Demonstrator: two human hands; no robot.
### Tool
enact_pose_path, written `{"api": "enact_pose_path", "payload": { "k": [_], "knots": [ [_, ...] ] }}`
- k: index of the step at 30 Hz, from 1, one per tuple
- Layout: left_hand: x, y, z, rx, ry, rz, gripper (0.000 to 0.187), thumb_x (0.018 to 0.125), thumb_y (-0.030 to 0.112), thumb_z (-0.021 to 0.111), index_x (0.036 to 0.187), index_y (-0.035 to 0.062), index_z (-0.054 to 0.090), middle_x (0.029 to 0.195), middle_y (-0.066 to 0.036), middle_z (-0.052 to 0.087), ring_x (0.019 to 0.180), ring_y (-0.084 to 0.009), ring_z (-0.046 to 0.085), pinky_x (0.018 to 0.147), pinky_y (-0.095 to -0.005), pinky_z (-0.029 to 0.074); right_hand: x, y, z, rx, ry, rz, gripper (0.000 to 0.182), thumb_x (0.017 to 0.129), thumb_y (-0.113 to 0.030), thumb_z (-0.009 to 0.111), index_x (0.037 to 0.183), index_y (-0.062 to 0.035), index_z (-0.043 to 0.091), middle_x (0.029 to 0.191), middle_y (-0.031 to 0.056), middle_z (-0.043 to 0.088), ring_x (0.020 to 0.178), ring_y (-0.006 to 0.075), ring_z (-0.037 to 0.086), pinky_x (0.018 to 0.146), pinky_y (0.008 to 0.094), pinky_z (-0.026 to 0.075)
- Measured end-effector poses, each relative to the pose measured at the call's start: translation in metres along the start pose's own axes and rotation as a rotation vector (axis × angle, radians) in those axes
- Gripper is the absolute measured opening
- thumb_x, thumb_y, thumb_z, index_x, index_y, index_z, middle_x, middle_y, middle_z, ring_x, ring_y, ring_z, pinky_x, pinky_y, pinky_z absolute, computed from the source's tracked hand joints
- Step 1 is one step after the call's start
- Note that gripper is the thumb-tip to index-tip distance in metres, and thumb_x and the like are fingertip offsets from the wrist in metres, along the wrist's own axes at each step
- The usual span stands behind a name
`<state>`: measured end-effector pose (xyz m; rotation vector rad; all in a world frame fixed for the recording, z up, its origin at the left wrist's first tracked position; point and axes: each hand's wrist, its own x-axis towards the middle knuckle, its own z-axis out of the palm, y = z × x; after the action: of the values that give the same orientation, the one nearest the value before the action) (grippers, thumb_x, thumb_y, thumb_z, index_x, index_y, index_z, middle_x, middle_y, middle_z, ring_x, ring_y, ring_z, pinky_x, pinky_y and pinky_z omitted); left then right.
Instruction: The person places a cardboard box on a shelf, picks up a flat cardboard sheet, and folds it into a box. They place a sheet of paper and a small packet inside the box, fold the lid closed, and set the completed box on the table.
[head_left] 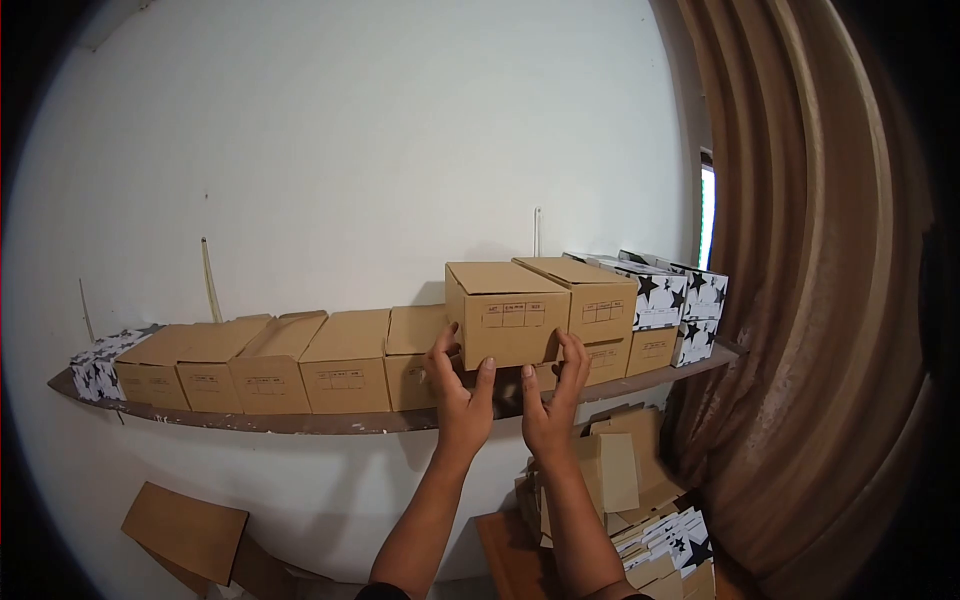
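A brown cardboard box with a small printed table on its front sits on the upper layer above the wall shelf. My left hand holds its lower left side, fingers along the side and thumb at the lower front. At the lower right corner, my right hand has its fingers on the box and its thumb pointing up by the bottom edge. Against the right side stands another brown box, stacked on a lower one. What lies directly under the held box is mostly hidden by it and my hands.
Along the narrow shelf stands a row of brown boxes. White star-patterned boxes are stacked at the right, beside a brown curtain. Below lie flattened cardboard and folded star-patterned pieces near a wooden surface.
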<state>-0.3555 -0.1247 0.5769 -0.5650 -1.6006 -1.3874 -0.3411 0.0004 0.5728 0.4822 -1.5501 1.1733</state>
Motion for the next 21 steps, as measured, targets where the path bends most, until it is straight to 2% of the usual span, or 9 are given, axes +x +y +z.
{"api": "enact_pose_path", "payload": {
  "k": [5,7,8,10,14,16,17,19,21],
  "knots": [
    [0.001,-0.001,0.008,0.087,0.031,0.05,0.062,0.099,0.012,0.064,0.152,0.0033,0.033,0.136,-0.021,0.04,0.128,-0.034,0.047,0.109,-0.0469,0.039,0.003,0.005,-0.001,0.063,-0.037,0.066,0.062,0.097,-0.016,0.065,0.149,0.0007,0.035,0.149,0.0243,0.035,0.14,0.0398,0.037,0.116,0.0488,0.031],
    [0.001,-0.003,0.01,0.112,0.054,0.053,0.063,0.098,0.012,0.064,0.152,0.0038,0.033,0.139,-0.016,0.045,0.124,-0.0257,0.049,0.108,-0.0421,0.041,0.003,0.006,-0.002,0.089,-0.04,0.096,0.063,0.096,-0.015,0.065,0.149,0.001,0.034,0.149,0.0244,0.035,0.14,0.0401,0.037,0.117,0.0491,0.031],
    [0.001,-0.006,0.011,0.114,0.055,0.052,0.063,0.098,0.012,0.064,0.152,0.0038,0.033,0.139,-0.016,0.045,0.124,-0.0257,0.049,0.108,-0.0421,0.041,0.003,0.01,-0.001,0.057,-0.05,0.074,0.063,0.096,-0.015,0.065,0.149,0.0007,0.034,0.149,0.0247,0.035,0.14,0.0401,0.037,0.117,0.0491,0.031],
    [0.0,-0.011,0.012,0.033,0.053,-0.026,0.061,0.098,0.008,0.064,0.151,0.0065,0.036,0.128,-0.013,0.047,0.123,-0.0238,0.049,0.105,-0.0391,0.043,0.0,0.012,0.0,0.027,-0.064,0.054,0.064,0.096,-0.015,0.065,0.15,0.0004,0.035,0.149,0.025,0.034,0.14,0.04,0.037,0.117,0.0491,0.03],
    [0.004,-0.008,0.008,-0.05,0.052,-0.067,0.06,0.093,0.001,0.064,0.148,0.0032,0.039,0.124,-0.016,0.044,0.118,-0.0289,0.048,0.105,-0.0431,0.043,-0.001,0.006,0.003,-0.026,-0.079,0.074,0.066,0.093,-0.013,0.066,0.15,0.0001,0.036,0.152,0.0263,0.029,0.143,0.0425,0.032,0.118,0.0509,0.029],
    [0.006,-0.011,0.007,0.034,0.133,0.015,0.056,0.092,-0.003,0.063,0.145,0.0046,0.044,0.116,-0.013,0.046,0.106,-0.0236,0.052,0.097,-0.0378,0.048,-0.002,0.003,0.006,-0.09,-0.11,0.083,0.067,0.092,-0.013,0.067,0.15,0.0001,0.036,0.153,0.0268,0.027,0.144,0.0436,0.029,0.118,0.0519,0.028],
    [0.006,-0.01,0.006,0.036,0.134,0.014,0.056,0.092,-0.003,0.063,0.145,0.0046,0.044,0.116,-0.013,0.046,0.106,-0.0236,0.052,0.097,-0.0378,0.048,-0.002,0.002,0.009,-0.082,-0.115,0.099,0.069,0.091,-0.013,0.068,0.15,0.0003,0.036,0.154,0.0273,0.025,0.144,0.0449,0.027,0.118,0.0531,0.027],
    [0.005,-0.008,0.005,-0.083,0.123,-0.052,0.05,0.092,-0.004,0.063,0.14,0.0064,0.055,0.114,-0.011,0.048,0.098,-0.0197,0.055,0.09,-0.0332,0.051,-0.003,0.004,0.011,-0.076,-0.119,0.113,0.07,0.09,-0.013,0.069,0.15,0.0004,0.036,0.154,0.0278,0.024,0.144,0.0462,0.024,0.118,0.0543,0.026],
    [0.006,-0.009,0.003,-0.02,0.108,0.009,0.048,0.092,-0.003,0.062,0.139,0.0073,0.059,0.114,-0.011,0.049,0.095,-0.0184,0.056,0.088,-0.0321,0.051,-0.003,0.006,0.012,-0.128,-0.136,0.085,0.073,0.089,-0.014,0.071,0.152,-0.0005,0.034,0.154,0.0289,0.022,0.143,0.0477,0.023,0.118,0.0558,0.025]
  ]
}}
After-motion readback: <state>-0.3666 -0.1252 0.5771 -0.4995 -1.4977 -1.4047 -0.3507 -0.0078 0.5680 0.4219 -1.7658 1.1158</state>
